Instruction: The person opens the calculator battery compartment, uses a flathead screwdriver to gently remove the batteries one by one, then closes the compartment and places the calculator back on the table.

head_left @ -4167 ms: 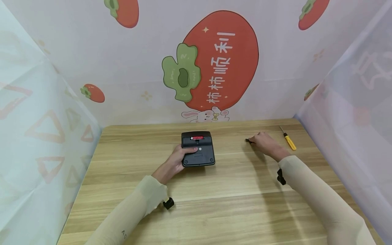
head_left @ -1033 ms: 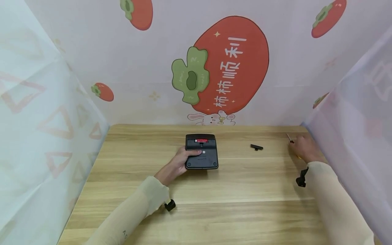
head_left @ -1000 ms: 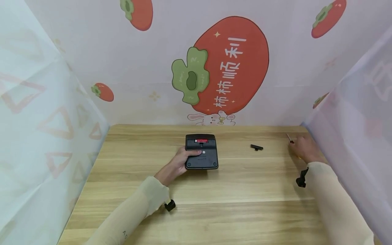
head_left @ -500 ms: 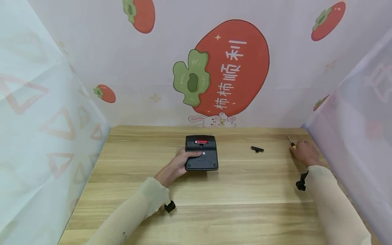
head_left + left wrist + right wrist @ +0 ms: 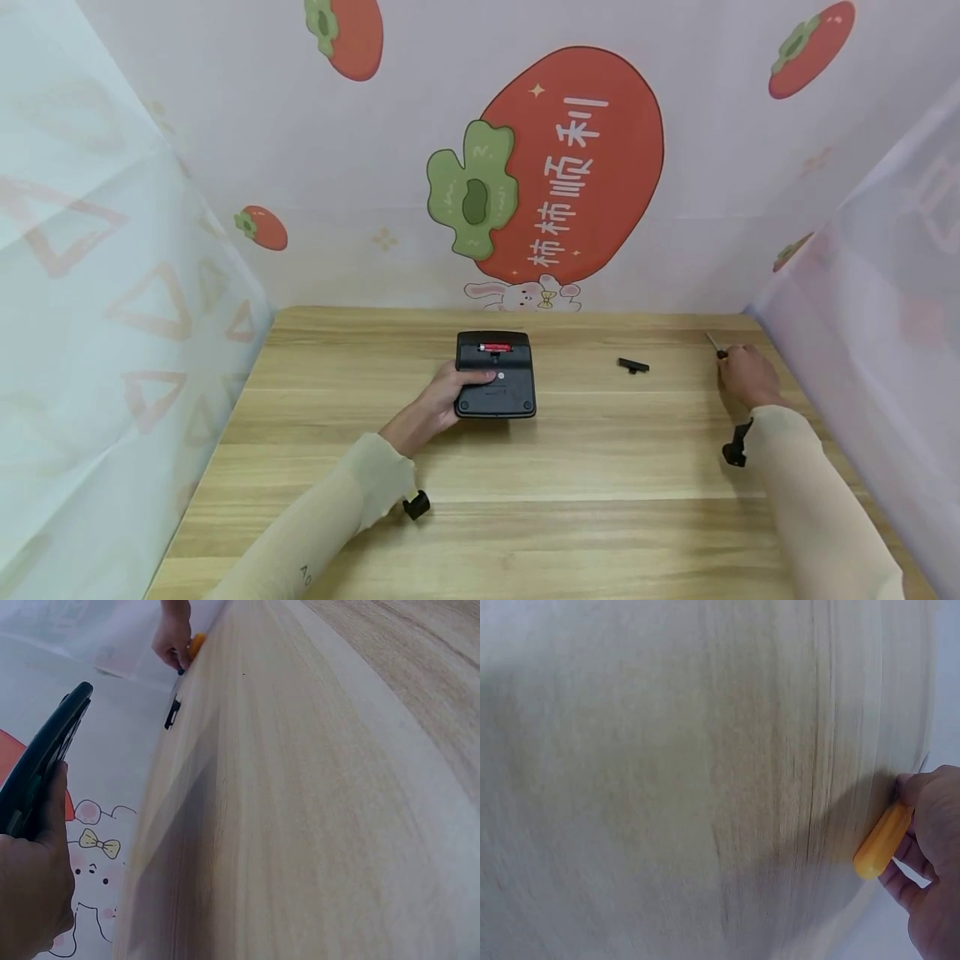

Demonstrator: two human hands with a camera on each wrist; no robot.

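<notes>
In the head view my left hand (image 5: pixel 442 396) holds a black calculator (image 5: pixel 495 396) above the table, its back turned up. The thumb lies across the back, and the fingers go underneath. A red battery (image 5: pixel 495 347) sits in the uncovered slot near the top. At the right, my right hand (image 5: pixel 750 375) grips a screwdriver (image 5: pixel 713 342) near its neck. Its metal tip points away; in the right wrist view the yellow screwdriver handle (image 5: pixel 883 844) shows between thumb and fingers. Between the hands lies the small black battery cover (image 5: pixel 633 366).
The wooden table (image 5: pixel 525 533) runs up to a printed back cloth (image 5: pixel 337 183) with persimmon pictures. White cloth walls stand at the left and right, the right one close to my right hand.
My right hand has let go of the battery cover, moved right and taken hold of the screwdriver. The left hand keeps holding the calculator, nearly still.
</notes>
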